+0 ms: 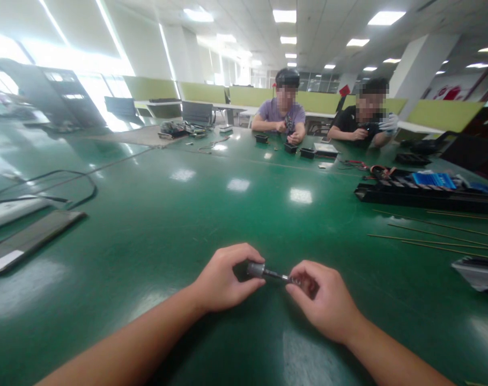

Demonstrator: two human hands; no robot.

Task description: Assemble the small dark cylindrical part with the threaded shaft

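Observation:
Close in front of me, my left hand (234, 276) pinches a short grey metal cylinder (256, 269) between thumb and fingertips. A thin dark rod (276, 275) runs out of the cylinder's right end, with a shiny section near its tip. My right hand (324, 295) is closed around the rod's far end, which has a ridged or spiral look; the fingers partly hide it. Cylinder and rod appear joined in one line, tilted slightly down to the right. I cannot tell the exact kind of tool or part.
Thin brass-coloured rods (437, 238) lie to the right, before a long black tray (424, 195) with a blue packet. A flat dark panel (30, 241) and a black cable (87, 185) are at left. Two people sit across the green table (179, 214), near small black boxes (307, 153).

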